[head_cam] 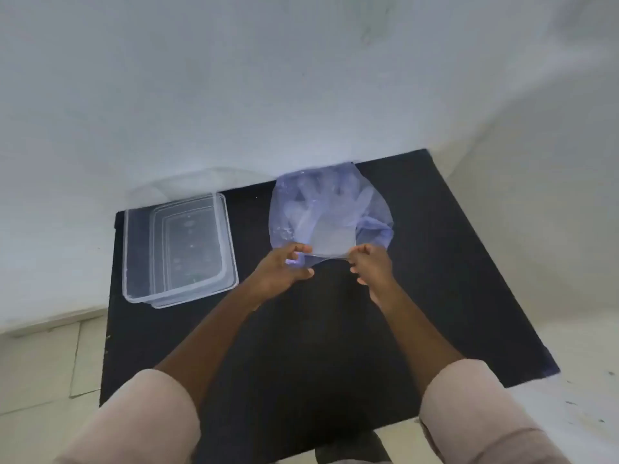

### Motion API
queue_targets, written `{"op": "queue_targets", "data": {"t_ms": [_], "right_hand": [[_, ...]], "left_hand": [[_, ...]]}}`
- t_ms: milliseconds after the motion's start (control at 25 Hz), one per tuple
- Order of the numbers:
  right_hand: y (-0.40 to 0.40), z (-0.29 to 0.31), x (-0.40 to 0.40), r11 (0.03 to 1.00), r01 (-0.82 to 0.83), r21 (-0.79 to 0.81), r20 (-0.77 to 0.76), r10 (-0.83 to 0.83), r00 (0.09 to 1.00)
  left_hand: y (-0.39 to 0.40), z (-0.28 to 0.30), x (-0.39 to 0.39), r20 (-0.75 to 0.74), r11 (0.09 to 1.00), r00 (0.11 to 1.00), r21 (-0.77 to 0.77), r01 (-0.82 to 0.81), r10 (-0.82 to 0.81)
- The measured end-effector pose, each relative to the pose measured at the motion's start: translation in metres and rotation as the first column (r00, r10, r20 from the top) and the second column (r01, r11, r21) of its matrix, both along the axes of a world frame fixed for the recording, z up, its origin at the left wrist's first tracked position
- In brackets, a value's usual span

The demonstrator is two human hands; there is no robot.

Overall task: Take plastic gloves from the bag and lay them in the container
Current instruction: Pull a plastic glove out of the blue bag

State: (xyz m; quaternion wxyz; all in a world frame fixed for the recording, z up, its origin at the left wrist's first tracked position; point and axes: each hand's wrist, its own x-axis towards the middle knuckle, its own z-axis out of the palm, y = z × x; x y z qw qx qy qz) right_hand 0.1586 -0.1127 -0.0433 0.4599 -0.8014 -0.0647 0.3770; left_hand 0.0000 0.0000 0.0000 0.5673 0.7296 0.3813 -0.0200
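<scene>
Both hands pinch the near edge of a glove at the bag mouth; nothing in the container yet.

I see the left hand [284,266] and right hand [370,262] each closed on a corner of one clear plastic glove [331,237], stretched flat between them, its fingers lying just beyond the hands inside the bluish bag [375,226]. The bag rests on the black desk [469,279] and holds more crumpled gloves, count unclear. The clear container [140,249] sits to the left of the left hand, open, and looks empty; I cannot tell whether its doubled rim is a second tub or a lid nested under it. Risks, as I judge them: the thin film could cling and drag out neighbouring gloves or the whole bag; static or air could fold the glove in transit.
</scene>
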Motion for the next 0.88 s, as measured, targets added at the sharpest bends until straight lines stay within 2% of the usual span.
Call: {"op": "queue_targets", "data": {"t_ms": [80,160,240,320,400,480,520,560,600,640,720,800,880], "right_hand": [[0.021,-0.019,0.026,0.982,0.075,-0.171,0.122,-0.054,0.991],[0.032,-0.03,0.031,0.942,0.077,-0.326,0.159,-0.026,0.987],[0.045,-0.042,0.037,0.913,0.068,-0.401,0.145,-0.01,0.989],[0.05,-0.049,0.042,0.918,0.038,-0.395,0.088,-0.003,0.996],[0.055,-0.053,0.048,0.952,0.092,-0.293,-0.015,-0.1,0.995],[0.059,-0.047,0.053,0.955,0.27,-0.125,-0.179,-0.29,0.94],[0.06,-0.042,0.054,0.915,0.402,-0.034,-0.309,-0.392,0.867],[0.062,-0.038,0.054,0.841,0.54,0.036,-0.473,-0.462,0.75],[0.064,-0.035,0.051,0.758,0.649,0.068,-0.611,-0.483,0.627],[0.066,-0.033,0.048,0.702,0.709,0.074,-0.691,-0.476,0.544],[0.073,-0.03,0.041,0.685,0.726,0.06,-0.734,-0.463,0.497],[0.078,-0.03,0.038,0.7,0.713,0.036,-0.701,-0.491,0.517],[0.079,-0.027,0.041,0.725,0.689,0.004,-0.648,-0.523,0.554]], "left_hand": [[0.012,-0.019,0.032,-0.215,0.954,0.974,0.271,0.128,-0.069],[0.013,-0.03,0.05,-0.429,0.862,0.901,0.432,0.267,-0.064],[0.02,-0.046,0.07,-0.507,0.827,0.86,0.459,0.325,-0.057],[0.022,-0.055,0.084,-0.543,0.815,0.837,0.451,0.363,-0.072],[0.025,-0.06,0.096,-0.523,0.815,0.85,0.467,0.343,-0.058],[0.03,-0.062,0.103,-0.442,0.825,0.897,0.505,0.253,-0.004],[0.033,-0.063,0.105,-0.408,0.826,0.913,0.521,0.215,0.02],[0.036,-0.063,0.108,-0.376,0.826,0.926,0.531,0.189,0.031],[0.037,-0.063,0.11,-0.35,0.828,0.936,0.534,0.171,0.032],[0.037,-0.064,0.112,-0.32,0.833,0.947,0.531,0.156,0.027],[0.035,-0.064,0.114,-0.23,0.865,0.973,0.491,0.106,0.012],[0.035,-0.065,0.113,-0.148,0.896,0.989,0.442,0.051,0.017],[0.037,-0.064,0.111,-0.142,0.895,0.99,0.444,0.051,0.015]]}}
